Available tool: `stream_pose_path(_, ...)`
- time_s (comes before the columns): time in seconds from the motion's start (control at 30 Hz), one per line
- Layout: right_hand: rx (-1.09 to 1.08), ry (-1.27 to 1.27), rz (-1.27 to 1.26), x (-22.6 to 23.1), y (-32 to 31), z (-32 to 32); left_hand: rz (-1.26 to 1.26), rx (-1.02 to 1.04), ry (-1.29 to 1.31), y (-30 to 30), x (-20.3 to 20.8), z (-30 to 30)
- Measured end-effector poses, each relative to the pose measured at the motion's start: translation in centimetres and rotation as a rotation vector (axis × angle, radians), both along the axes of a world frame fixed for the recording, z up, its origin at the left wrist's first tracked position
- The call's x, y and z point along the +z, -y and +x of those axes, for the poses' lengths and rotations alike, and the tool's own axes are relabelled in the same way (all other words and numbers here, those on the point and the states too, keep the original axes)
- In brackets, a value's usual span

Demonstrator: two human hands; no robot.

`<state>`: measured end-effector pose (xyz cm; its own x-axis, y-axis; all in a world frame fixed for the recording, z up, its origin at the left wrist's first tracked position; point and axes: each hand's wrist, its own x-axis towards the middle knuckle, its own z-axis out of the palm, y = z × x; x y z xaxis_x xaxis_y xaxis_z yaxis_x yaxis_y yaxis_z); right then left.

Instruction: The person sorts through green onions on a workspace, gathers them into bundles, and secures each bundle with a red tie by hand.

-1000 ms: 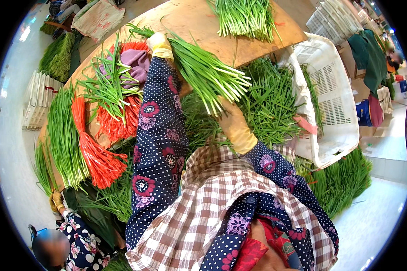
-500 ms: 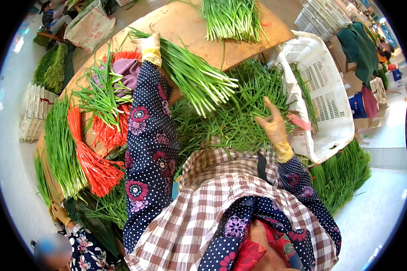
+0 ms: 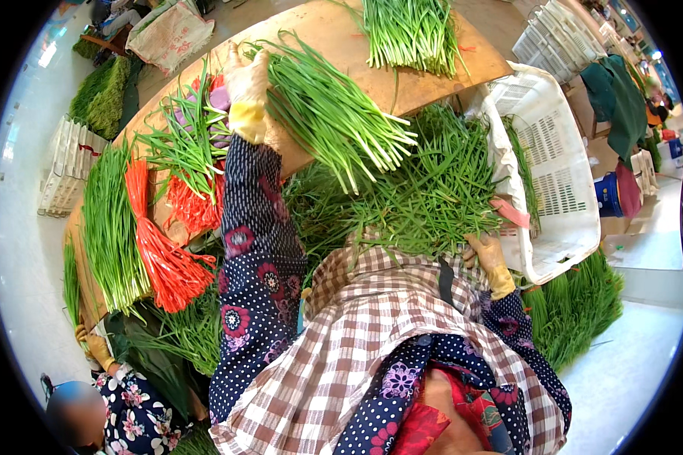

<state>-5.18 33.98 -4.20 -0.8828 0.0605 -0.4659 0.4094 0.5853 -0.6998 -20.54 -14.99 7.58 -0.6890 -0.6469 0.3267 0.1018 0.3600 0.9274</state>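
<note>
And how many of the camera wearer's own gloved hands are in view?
2: the left hand beside the leafy end of the green bunch, the right hand by the checked apron, near the white crate. Neither is hidden.

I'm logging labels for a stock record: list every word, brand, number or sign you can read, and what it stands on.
No text can be read here.
Pale sack: reddish print, too small and blurred to read.
Blue bucket: possibly a small marking, too small to read.
</note>
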Motion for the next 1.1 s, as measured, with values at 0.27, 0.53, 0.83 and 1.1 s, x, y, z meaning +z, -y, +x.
stream_pose_path(0.27,0.222,-0.601,0.310,8.8,5.9,-4.6,0.470,-0.408,0.228,-6.9,-3.1,16.4)
stream_pose_path(0.53,0.481,-0.894,0.197,11.0,17.2,-14.9,1.076,-0.697,0.253,-11.5,-9.6,12.5)
stream_pose_path(0.83,0.568,-0.650,0.280,9.4,20.2,-17.1,1.316,-0.697,0.183,-14.1,-10.1,9.8)
stream_pose_path(1.1,0.591,-0.651,0.411,9.9,19.5,-17.1,1.200,-0.573,0.222,-14.3,-10.7,10.2)
